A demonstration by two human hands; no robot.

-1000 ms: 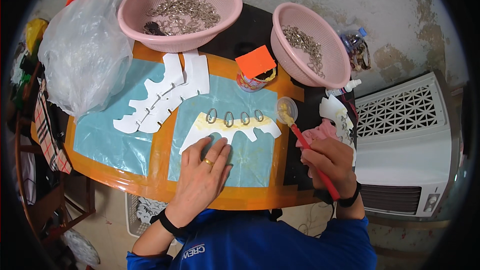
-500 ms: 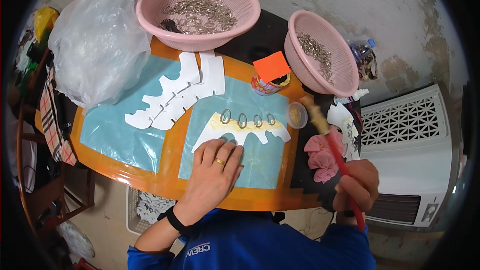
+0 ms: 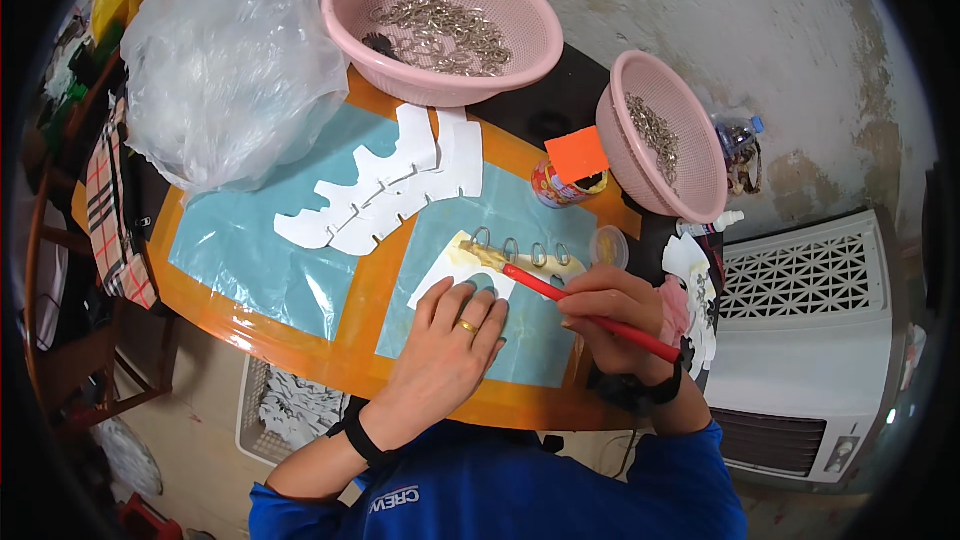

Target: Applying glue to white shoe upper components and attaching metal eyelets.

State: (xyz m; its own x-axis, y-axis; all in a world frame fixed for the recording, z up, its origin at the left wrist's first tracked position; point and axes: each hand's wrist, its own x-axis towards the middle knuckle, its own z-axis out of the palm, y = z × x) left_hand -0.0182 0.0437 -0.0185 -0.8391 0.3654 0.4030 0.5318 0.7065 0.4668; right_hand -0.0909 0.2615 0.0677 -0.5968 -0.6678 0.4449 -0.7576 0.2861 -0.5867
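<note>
My left hand (image 3: 450, 345) lies with fingers stretched out on the lower edge of a white cut-out piece (image 3: 436, 280), pressing it to a blue sheet (image 3: 520, 360). Between the fingers of my right hand (image 3: 615, 315) is a brush with a red handle (image 3: 535, 284). Its bristle end touches the upper left of the piece, where a yellowish coating shows. Several oval metal rings (image 3: 539, 256) stand along the piece's upper edge. Right of them sits a small clear cup (image 3: 608, 246), partly behind my right hand.
More white notched pieces (image 3: 370, 202) lie to the left. Behind stand two pink baskets (image 3: 445, 90) of metal rings, a can (image 3: 556, 190) under an orange card (image 3: 577, 155), and a large plastic bag (image 3: 230, 70). A pink cloth (image 3: 674, 308) and a white heater-like unit (image 3: 800, 340) are at right.
My right hand has swung left from the table's right side, bringing the brush down onto the white piece. My left hand stays on the piece. The whole view has shifted slightly.
</note>
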